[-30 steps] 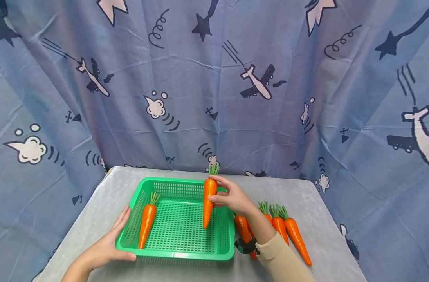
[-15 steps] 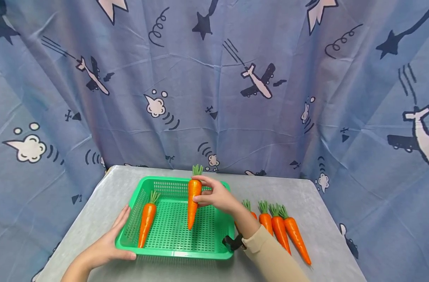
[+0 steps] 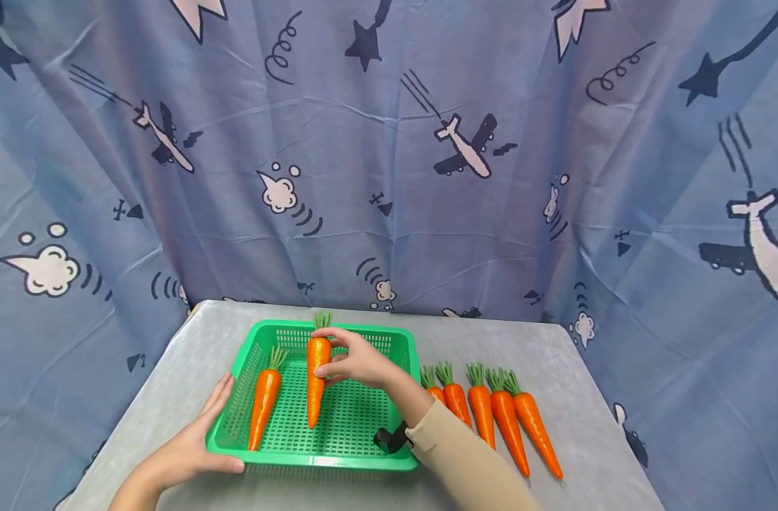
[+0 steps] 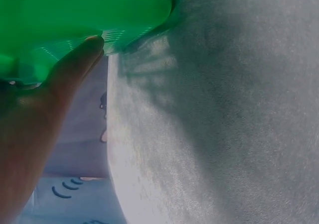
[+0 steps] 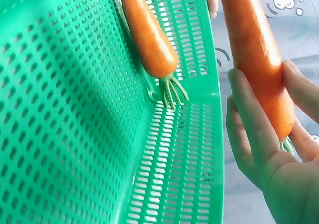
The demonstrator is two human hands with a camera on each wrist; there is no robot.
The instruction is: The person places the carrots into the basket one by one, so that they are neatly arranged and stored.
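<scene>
In the head view my right hand (image 3: 362,359) pinches an orange carrot (image 3: 314,404) with a green top between thumb and fingers. It hangs nearly upright over the green plastic basket (image 3: 338,463), tip down. The right wrist view shows the held carrot (image 5: 264,79) close up, with fingers on both sides. Another carrot (image 3: 265,403) lies along the basket's left side. My left hand (image 3: 187,443) rests against the basket's near left corner, fingers straight along the left wall and thumb at the front. In the left wrist view, the thumb (image 4: 82,59) touches the basket's wall.
Right of the basket, several carrots (image 3: 507,426) lie side by side on the grey tabletop (image 3: 593,440), some partly hidden by the right forearm. A blue patterned curtain (image 3: 389,177) hangs behind the table. A black wrist strap (image 3: 392,438) sits on the right wrist.
My right hand has carried the carrot leftward across the basket and slightly lower, nearer the carrot inside. More of the carrots on the table now show. My left hand has stayed at the corner.
</scene>
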